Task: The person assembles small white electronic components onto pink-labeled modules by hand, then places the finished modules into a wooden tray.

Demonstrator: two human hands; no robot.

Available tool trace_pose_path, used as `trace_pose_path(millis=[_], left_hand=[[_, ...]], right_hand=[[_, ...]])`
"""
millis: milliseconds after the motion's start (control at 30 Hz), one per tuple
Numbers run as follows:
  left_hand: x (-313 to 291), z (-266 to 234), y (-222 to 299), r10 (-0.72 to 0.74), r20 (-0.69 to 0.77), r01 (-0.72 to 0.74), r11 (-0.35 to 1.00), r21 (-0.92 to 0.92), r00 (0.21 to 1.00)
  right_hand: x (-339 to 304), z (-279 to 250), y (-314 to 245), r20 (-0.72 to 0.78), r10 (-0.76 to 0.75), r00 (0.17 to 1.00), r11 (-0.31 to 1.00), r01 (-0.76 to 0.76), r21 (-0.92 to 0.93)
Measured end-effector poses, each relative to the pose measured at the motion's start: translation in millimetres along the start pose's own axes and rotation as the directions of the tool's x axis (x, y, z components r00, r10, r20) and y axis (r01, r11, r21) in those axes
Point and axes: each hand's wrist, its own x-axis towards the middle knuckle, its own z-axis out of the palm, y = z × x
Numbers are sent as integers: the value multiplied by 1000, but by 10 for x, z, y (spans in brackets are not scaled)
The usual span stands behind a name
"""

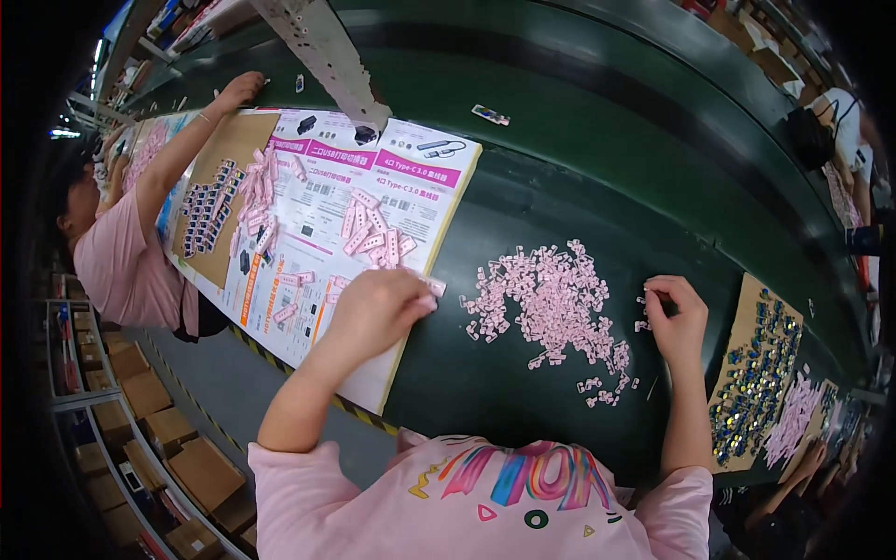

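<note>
A heap of small pink parts [551,303] lies on the green work surface [523,205]. Left of the heap, the left hand [378,308] pinches a pink piece [432,286] between thumb and fingers, near the edge of the printed sheets [392,373]. Right of the heap, the right hand [679,322] curls its fingers beside a few stray parts [641,326]; whether they grip one, I cannot tell. Pink strips [366,224] lie up and left of the heap; a cardboard sheet [737,322] bearing shiny components sits farther right of it.
</note>
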Motion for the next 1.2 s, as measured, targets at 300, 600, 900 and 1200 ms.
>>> trace_pose_path(millis=[300,600,900,1200], left_hand=[[767,-28,-209,-497,-69,409,779,-476,865],[803,-173,-371,-434,133,436,735,-520,891],[608,-160,-349,-296,-115,264,936,-231,948],[722,-107,-180,-155,-88,178,845,504,984]], right_hand=[[-5,-99,-53,99,257,961,878,-275,391],[-95,-171,-243,234,224,946,894,-295,338],[-2,-157,-432,214,132,968,936,-193,295],[30,-83,-586,147,24,989,958,-65,280]])
